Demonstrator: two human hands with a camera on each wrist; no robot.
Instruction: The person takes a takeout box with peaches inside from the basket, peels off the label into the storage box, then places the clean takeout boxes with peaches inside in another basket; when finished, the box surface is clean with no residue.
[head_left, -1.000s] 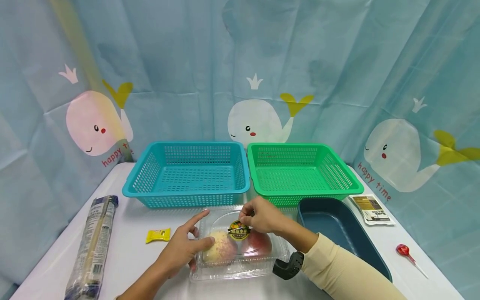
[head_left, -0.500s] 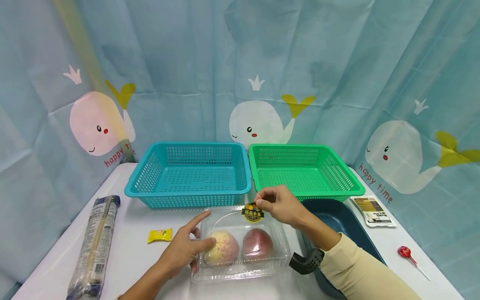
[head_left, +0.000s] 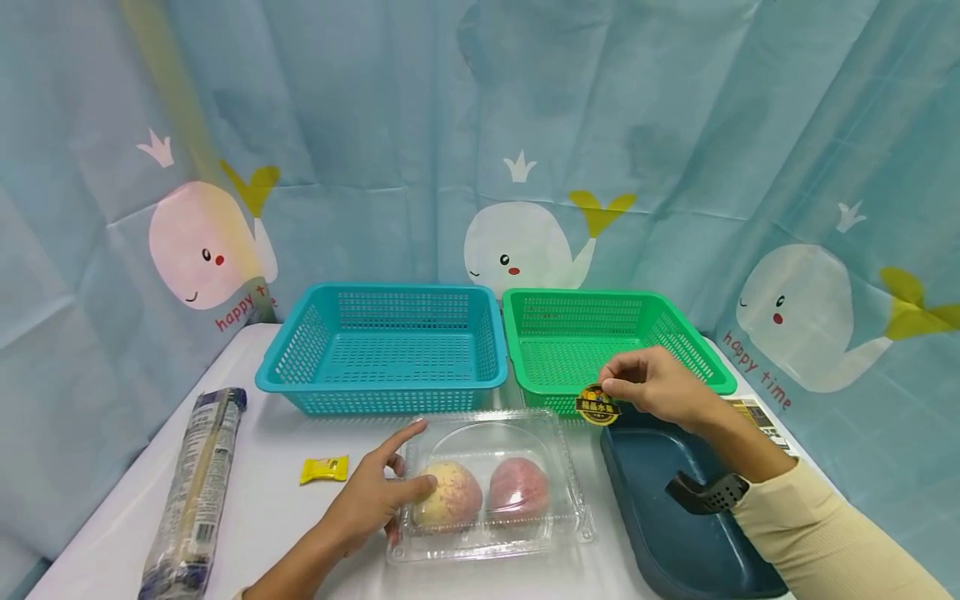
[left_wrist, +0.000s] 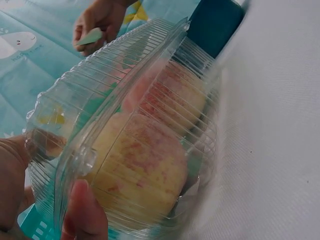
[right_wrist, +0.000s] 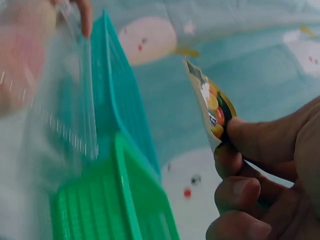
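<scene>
A clear plastic clamshell box (head_left: 491, 548) lies on the white table, its lid down over two peaches, one yellow and pink (head_left: 459, 493), the other redder (head_left: 519, 489). My left hand (head_left: 367, 493) grips the box's left side; in the left wrist view the thumb (left_wrist: 86, 215) lies against the plastic near the rim. Between thumb and forefinger, my right hand (head_left: 660, 390) pinches a round black and gold sticker (head_left: 597, 406) printed with fruit. That hand is off to the right of the box, over the green basket's front corner. In the right wrist view the sticker (right_wrist: 212, 107) looks slightly bent.
Behind the box stand a blue basket (head_left: 382, 390) and a green basket (head_left: 540, 390). A dark blue tray (head_left: 637, 517) sits to the right, partly under my right arm, with a packet (head_left: 757, 417) beyond. Leftward lie a yellow wrapped candy (head_left: 324, 469) and a long packaged bundle (head_left: 197, 483).
My right hand has peeled the sticker off the lid and carried it up and to the right, away from the box. The left hand has stayed on the box's left side.
</scene>
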